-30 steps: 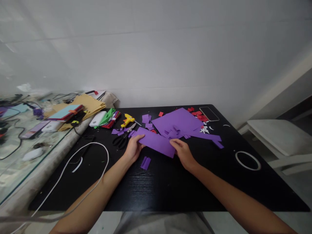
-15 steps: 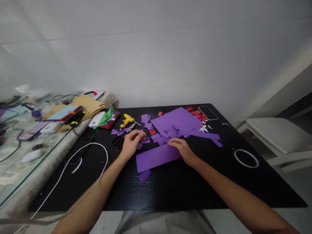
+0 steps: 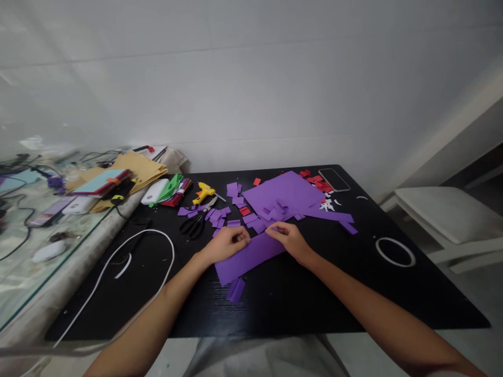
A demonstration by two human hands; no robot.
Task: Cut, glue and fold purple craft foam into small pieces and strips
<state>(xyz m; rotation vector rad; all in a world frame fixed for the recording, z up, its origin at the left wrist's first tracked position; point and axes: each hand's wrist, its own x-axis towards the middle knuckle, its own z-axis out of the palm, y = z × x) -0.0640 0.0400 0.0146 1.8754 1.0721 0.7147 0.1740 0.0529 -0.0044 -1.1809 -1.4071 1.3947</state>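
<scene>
A long purple paper strip (image 3: 251, 257) lies slanted on the black table (image 3: 298, 303) in front of me. My left hand (image 3: 227, 245) rests on its upper left edge with the fingers curled over the paper. At the strip's upper right end, my right hand (image 3: 290, 240) pinches the edge. A small folded purple piece (image 3: 236, 289) lies just below the strip. Beyond my hands are several small purple cut pieces (image 3: 218, 215) and a large purple sheet (image 3: 285, 192).
Black scissors (image 3: 194, 225) and a yellow glue gun (image 3: 204, 192) lie left of the scraps. A phone (image 3: 334, 179) and red scraps sit at the far right. A white ring (image 3: 394, 251) lies right, a white cable (image 3: 118, 251) left. A white chair (image 3: 444, 214) stands beside the table.
The strip was lifted in both hands, then laid down on the table nearer me. My left hand let go, reached toward the small scraps, and has come back onto the strip.
</scene>
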